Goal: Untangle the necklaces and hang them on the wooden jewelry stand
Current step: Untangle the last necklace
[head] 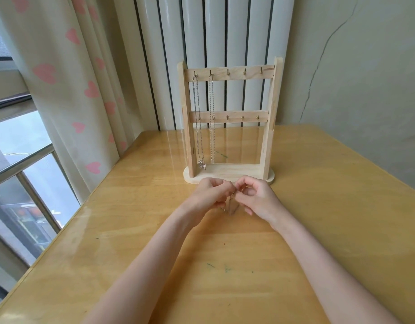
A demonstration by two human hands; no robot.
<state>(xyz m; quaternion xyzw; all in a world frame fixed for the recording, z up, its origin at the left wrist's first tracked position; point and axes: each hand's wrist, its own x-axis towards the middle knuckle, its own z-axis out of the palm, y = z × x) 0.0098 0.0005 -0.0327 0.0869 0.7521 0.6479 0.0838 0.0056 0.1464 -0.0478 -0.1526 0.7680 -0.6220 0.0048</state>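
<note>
A wooden jewelry stand (pixel 267 127) with two rows of small hooks stands on the table ahead of me. Two silver necklaces hang from the top row: one (pixel 196 118) on the leftmost hook, with a small pendant near the base, and one (pixel 211 118) on the second hook. Just in front of the stand's base, my left hand (pixel 210 195) and my right hand (pixel 258 198) meet, fingers curled, both pinching a thin gold-toned necklace (pixel 231 204). It dangles between them down to the tabletop and is partly hidden by my fingers.
The glossy wooden table (pixel 318 206) fills the view, with a few small green marks. A white radiator (pixel 225 31) stands behind the stand, a heart-patterned curtain (pixel 61 78) and window at left, a cracked wall at right.
</note>
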